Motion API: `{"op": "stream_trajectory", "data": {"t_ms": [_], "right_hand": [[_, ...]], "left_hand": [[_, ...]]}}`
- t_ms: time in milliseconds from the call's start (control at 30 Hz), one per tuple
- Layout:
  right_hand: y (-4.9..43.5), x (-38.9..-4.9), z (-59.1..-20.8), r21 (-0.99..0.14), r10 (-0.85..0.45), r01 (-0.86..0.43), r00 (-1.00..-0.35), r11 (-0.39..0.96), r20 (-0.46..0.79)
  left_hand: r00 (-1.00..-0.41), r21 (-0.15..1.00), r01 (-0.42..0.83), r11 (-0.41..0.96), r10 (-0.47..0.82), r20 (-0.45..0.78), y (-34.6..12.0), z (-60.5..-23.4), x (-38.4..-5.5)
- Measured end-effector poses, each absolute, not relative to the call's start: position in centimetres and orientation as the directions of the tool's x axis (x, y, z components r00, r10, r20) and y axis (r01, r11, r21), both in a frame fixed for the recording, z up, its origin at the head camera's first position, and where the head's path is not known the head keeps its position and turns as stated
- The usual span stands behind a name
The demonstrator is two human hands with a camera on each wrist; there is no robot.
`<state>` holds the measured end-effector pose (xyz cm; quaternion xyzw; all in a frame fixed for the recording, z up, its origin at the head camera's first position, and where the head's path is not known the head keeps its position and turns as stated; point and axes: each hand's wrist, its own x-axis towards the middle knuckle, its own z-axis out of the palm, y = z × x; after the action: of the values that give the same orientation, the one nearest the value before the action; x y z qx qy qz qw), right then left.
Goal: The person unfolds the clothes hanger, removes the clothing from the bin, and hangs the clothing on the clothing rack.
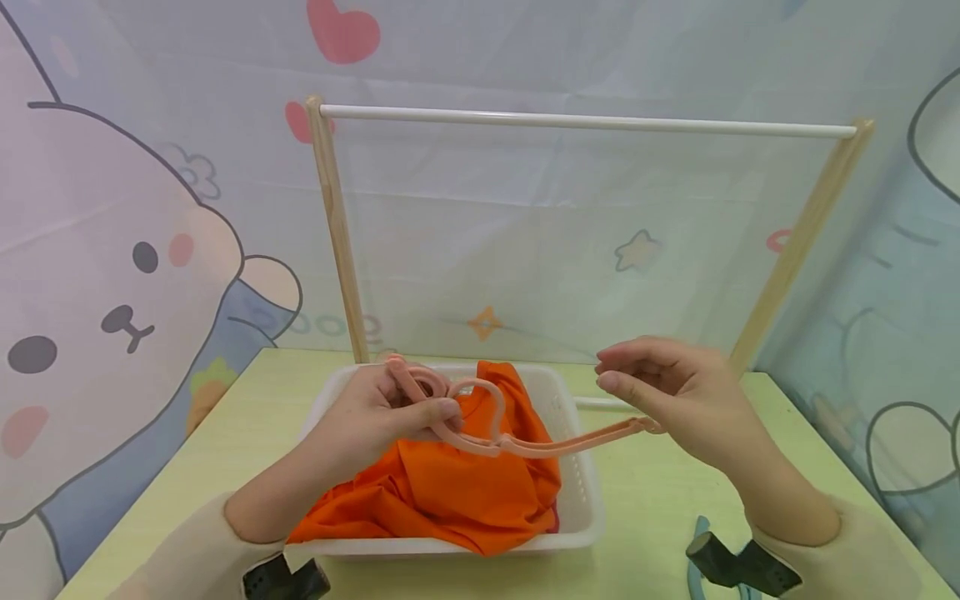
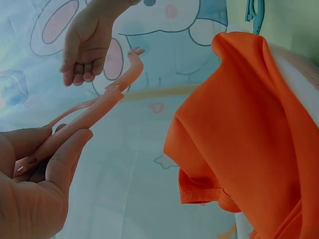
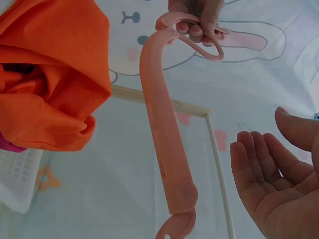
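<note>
My left hand [image 1: 378, 414] pinches a pink folding plastic hanger [image 1: 555, 447] by its folded part, thumb on top, above a white basket [image 1: 587, 508]. One arm of the hanger stretches out to the right, and its hook loops up beside the left thumb. Close by the far end of that arm is my right hand [image 1: 690, 396], its fingers loosely bent with nothing between them. In the right wrist view the right palm [image 3: 284, 184] stands apart from the hanger [image 3: 164, 119]. Orange cloth [image 1: 480, 483] fills the basket and hangs over its front rim.
Behind the basket stands a rack with a white rail [image 1: 585, 121] and wooden posts [image 1: 341, 233]. A blue plastic piece [image 1: 697, 542] lies on the table [image 1: 637, 517] at front right, partly hidden by the right wrist camera. A printed curtain [image 1: 480, 50] hangs behind.
</note>
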<state>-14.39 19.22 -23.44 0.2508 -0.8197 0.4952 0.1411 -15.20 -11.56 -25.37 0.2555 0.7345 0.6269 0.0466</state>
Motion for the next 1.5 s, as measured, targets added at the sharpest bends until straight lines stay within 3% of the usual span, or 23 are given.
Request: {"op": "stream_trajectory", "data": {"t_ms": [400, 767, 1000, 1500], "right_hand": [[16.5, -15.3, -24.8, -0.709, -0.514, -0.62, -0.751, 0.335, 0.414], [15.2, -15.9, -26.8, -0.714, -0.709, -0.659, -0.62, 0.237, 0.336], [15.0, -15.8, -27.6, -0.685, -0.748, -0.68, -0.59, 0.259, 0.303], [15.1, -15.7, -28.1, -0.568, -0.718, -0.798, -0.513, 0.198, 0.47]], "left_hand": [[-0.849, 0.947, 0.292, 0.132, 0.492, 0.193, -11.0, -24.5, -15.0], [-0.839, 0.967, 0.212, 0.141, 0.534, 0.106, -9.7, -24.3, -15.0], [-0.834, 0.973, 0.189, 0.133, 0.545, 0.087, -9.4, -24.4, -15.0], [-0.829, 0.972, 0.217, 0.086, 0.542, 0.137, -9.5, -25.0, -15.1]]}}
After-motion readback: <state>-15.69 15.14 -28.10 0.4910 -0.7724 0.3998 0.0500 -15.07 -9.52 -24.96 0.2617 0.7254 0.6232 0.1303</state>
